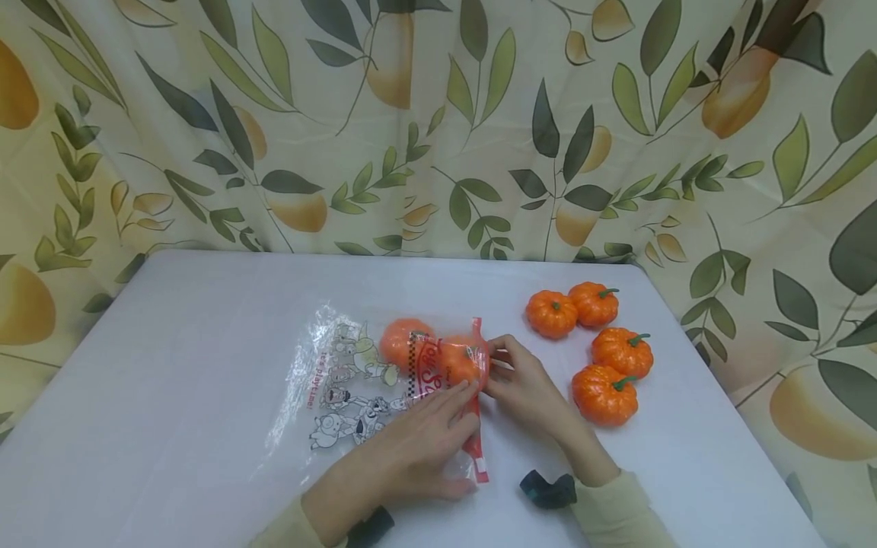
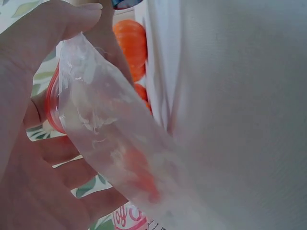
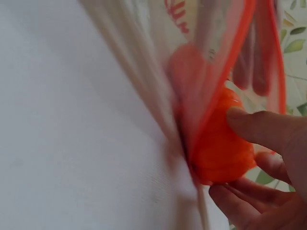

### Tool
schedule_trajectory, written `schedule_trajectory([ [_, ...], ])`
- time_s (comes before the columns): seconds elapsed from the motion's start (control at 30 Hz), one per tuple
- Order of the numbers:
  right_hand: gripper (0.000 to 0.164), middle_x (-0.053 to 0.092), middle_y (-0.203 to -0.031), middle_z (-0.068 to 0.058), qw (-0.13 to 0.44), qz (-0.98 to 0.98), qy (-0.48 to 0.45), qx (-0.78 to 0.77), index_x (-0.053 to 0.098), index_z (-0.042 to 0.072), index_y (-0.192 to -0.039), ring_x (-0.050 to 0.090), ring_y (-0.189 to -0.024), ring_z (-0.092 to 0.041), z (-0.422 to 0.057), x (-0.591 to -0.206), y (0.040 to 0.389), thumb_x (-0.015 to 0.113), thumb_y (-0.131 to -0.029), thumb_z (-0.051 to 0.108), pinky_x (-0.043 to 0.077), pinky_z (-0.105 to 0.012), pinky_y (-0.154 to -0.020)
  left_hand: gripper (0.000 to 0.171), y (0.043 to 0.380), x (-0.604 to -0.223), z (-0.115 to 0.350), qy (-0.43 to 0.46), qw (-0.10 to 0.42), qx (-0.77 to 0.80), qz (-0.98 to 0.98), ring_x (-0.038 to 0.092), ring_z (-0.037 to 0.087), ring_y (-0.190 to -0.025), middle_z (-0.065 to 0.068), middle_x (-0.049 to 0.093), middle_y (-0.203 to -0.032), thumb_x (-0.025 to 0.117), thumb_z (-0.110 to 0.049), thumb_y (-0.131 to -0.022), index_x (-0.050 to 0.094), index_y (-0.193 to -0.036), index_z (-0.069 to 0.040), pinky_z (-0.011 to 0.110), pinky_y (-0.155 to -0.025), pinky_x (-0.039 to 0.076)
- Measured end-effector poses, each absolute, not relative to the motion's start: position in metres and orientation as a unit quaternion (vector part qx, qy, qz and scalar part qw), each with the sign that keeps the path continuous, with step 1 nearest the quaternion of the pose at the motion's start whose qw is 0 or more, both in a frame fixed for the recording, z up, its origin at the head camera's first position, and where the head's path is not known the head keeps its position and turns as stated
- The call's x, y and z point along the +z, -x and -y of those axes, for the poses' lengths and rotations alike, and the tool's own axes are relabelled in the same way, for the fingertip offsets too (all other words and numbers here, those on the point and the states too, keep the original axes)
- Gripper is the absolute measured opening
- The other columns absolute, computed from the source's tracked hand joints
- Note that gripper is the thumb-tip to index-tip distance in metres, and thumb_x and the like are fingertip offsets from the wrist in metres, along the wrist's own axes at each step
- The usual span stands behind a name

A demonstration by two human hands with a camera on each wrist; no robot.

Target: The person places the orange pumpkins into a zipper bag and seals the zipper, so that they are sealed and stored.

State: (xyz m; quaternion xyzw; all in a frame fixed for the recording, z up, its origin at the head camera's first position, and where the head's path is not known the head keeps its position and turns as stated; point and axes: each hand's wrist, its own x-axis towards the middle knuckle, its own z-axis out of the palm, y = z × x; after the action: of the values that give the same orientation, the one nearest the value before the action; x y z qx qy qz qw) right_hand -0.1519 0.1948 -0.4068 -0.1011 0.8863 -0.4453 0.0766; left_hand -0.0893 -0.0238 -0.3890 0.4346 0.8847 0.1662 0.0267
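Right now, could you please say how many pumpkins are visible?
6: four pumpkins on the table right of the bag, one pumpkin inside it, another pumpkin at its opening in the right hand.

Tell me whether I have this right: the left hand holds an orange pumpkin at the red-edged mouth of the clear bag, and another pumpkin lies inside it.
Not quite: the hand is wrong. The right wrist view shows the right hand holding the orange pumpkin at the red-edged mouth of the clear bag; another pumpkin lies inside it.
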Motion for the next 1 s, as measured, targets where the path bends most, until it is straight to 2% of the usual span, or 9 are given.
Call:
schedule_trajectory([
  [0.13, 0.040, 0.054, -0.135, -0.009, 0.075, -0.885, 0.086, -0.452, 0.049, 0.013, -0.119, 0.056, -0.129, -0.033, -0.190, -0.410, 0.152, 0.074, -0.088, 0.014, 0.051, -0.048, -0.102, 0.039, 0.090, -0.390, 0.025, -0.433, 0.035, 0.168, -0.885, 0.025, 0.023, -0.153, 0.008, 0.026, -0.164, 0.073, -0.051, -0.084, 0.051, -0.100, -0.023, 0.043, -0.121, 0.031],
  [0.37, 0.022, 0.051, -0.120, -0.004, 0.080, -0.881, 0.098, -0.455, 0.060, 0.015, -0.107, 0.059, -0.124, -0.029, -0.197, -0.409, 0.151, 0.073, -0.090, 0.019, 0.051, -0.045, -0.102, 0.041, 0.093, -0.389, 0.027, -0.433, 0.032, 0.170, -0.885, 0.026, 0.024, -0.152, 0.007, 0.026, -0.164, 0.074, -0.052, -0.082, 0.052, -0.100, -0.023, 0.043, -0.120, 0.032],
  [0.47, 0.021, 0.052, -0.116, -0.005, 0.095, -0.871, 0.109, -0.469, 0.062, 0.014, -0.108, 0.061, -0.121, -0.027, -0.200, -0.408, 0.151, 0.072, -0.090, 0.019, 0.052, -0.042, -0.102, 0.041, 0.094, -0.389, 0.029, -0.437, 0.029, 0.172, -0.882, 0.028, 0.025, -0.151, 0.007, 0.026, -0.164, 0.074, -0.051, -0.082, 0.052, -0.100, -0.023, 0.044, -0.120, 0.033],
  [0.6, 0.023, 0.054, -0.120, -0.006, 0.119, -0.859, 0.117, -0.483, 0.060, 0.012, -0.111, 0.061, -0.121, -0.028, -0.201, -0.409, 0.150, 0.071, -0.091, 0.017, 0.052, -0.040, -0.103, 0.041, 0.095, -0.388, 0.029, -0.443, 0.023, 0.171, -0.880, 0.029, 0.026, -0.151, 0.008, 0.027, -0.164, 0.075, -0.051, -0.081, 0.051, -0.098, -0.022, 0.044, -0.120, 0.033],
  [0.8, 0.025, 0.058, -0.129, -0.006, 0.122, -0.861, 0.103, -0.483, 0.056, 0.015, -0.112, 0.058, -0.126, -0.029, -0.198, -0.415, 0.151, 0.070, -0.092, 0.020, 0.050, -0.046, -0.105, 0.041, 0.094, -0.388, 0.029, -0.442, 0.029, 0.166, -0.881, 0.029, 0.025, -0.151, 0.007, 0.028, -0.164, 0.075, -0.052, -0.082, 0.050, -0.097, -0.023, 0.043, -0.120, 0.033],
  [1.0, 0.023, 0.063, -0.123, -0.002, 0.122, -0.861, 0.123, -0.477, 0.064, 0.019, -0.115, 0.060, -0.125, -0.025, -0.203, -0.420, 0.153, 0.069, -0.093, 0.025, 0.049, -0.045, -0.106, 0.042, 0.094, -0.390, 0.030, -0.447, 0.018, 0.168, -0.878, 0.029, 0.026, -0.151, 0.009, 0.028, -0.163, 0.075, -0.052, -0.081, 0.051, -0.098, -0.022, 0.043, -0.119, 0.033],
])
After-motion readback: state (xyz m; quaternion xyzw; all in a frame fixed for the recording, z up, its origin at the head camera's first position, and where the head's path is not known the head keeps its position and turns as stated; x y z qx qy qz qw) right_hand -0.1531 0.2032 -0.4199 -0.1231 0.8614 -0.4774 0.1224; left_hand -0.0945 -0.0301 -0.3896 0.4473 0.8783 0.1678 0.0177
